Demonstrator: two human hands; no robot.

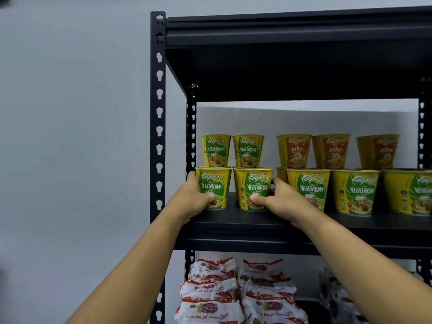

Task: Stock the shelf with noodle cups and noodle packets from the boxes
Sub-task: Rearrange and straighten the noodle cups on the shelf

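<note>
Both hands reach up to the front row of the middle shelf (233, 222). The left hand (195, 198) wraps round the left side of the end cup (214, 183), a green-and-yellow noodle cup standing upright by the shelf's left post, with the thumb pressed on its front. The right hand (278, 199) grips the second cup (253, 183) from its right side, thumb on the label, fingers hidden behind it. The two cups stand just beside each other, between the hands, and look to rest on the shelf board. More green cups (308, 188) line the front row to the right. Orange-labelled cups (294, 150) show behind. Noodle packets (210, 288) are heaped on the level below.
</note>
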